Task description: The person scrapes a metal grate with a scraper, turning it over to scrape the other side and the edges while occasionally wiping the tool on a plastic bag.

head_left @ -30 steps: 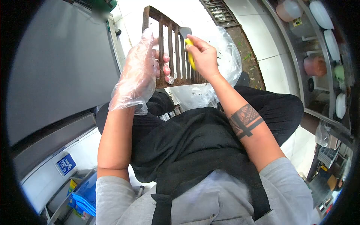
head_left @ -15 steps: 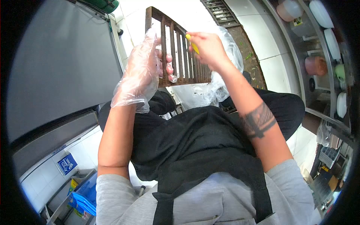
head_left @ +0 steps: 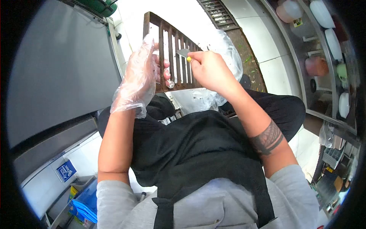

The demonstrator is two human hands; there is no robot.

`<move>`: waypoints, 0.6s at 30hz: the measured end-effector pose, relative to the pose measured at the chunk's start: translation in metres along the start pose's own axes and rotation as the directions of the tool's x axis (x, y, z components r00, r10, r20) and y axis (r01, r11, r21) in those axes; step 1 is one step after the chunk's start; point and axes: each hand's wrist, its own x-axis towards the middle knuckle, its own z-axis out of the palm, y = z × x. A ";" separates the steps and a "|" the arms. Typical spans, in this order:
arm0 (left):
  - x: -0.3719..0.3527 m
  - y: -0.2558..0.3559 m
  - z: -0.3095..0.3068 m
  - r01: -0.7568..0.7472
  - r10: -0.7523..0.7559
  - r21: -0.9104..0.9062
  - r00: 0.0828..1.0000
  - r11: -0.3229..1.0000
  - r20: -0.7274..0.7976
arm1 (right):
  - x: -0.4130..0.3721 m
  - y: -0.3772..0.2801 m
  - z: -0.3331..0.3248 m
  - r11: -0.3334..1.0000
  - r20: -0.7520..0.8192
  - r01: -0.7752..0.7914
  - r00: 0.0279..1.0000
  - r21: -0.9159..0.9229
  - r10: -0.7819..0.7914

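Observation:
A rusty, slotted metal drain grate (head_left: 161,53) stands on edge, tilted, in front of my knees. My left hand (head_left: 140,70), in a loose clear plastic glove, is closed around its left part, fingertips coming through between the bars. My bare right hand (head_left: 213,70) grips a small scraper (head_left: 183,52) with a yellow handle. Its flat metal blade points left and overlaps the middle bars. Beneath and behind the grate lies a clear plastic bag (head_left: 230,47), partly hidden by the grate and my right hand.
An open floor channel (head_left: 249,57) holding dirt and leaf bits runs at the upper right, with another grate (head_left: 216,13) farther along it. A large grey panel (head_left: 65,76) borders the left. Metal shelving (head_left: 310,82) with plastic containers stands on the right.
My right hand has moved down slightly and turned, so the scraper blade now shows against the bars. The grate and my left hand have shifted a little down and left in view.

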 end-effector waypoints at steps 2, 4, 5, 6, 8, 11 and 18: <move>0.002 -0.003 0.001 0.005 -0.005 -0.047 1.000 0.999 0.018 | 0.000 0.009 0.007 0.950 0.001 -0.157 0.987 0.271 0.163; 0.000 -0.004 0.003 0.006 -0.003 -0.057 0.999 0.998 0.047 | 0.011 0.024 0.022 0.909 -0.044 -0.158 0.981 0.386 0.189; 0.000 -0.004 0.002 -0.006 0.011 -0.069 0.997 0.998 0.071 | 0.007 0.021 0.025 0.883 -0.031 -0.187 0.975 0.432 0.221; 0.000 -0.003 0.000 -0.021 0.029 -0.084 0.996 0.996 0.089 | 0.003 0.018 0.028 0.855 -0.016 -0.209 0.969 0.474 0.246; 0.004 -0.003 -0.009 -0.020 0.022 -0.040 0.999 0.999 0.040 | -0.046 0.007 0.050 0.789 0.043 -0.219 0.970 0.574 0.238; 0.008 -0.002 -0.010 -0.022 0.022 0.001 1.000 1.000 0.013 | -0.089 -0.008 0.056 0.721 0.079 -0.235 0.967 0.652 0.244; 0.007 -0.002 -0.007 -0.023 0.023 0.021 1.000 1.000 -0.008 | -0.026 0.006 0.047 0.423 0.202 -0.317 0.934 0.849 0.294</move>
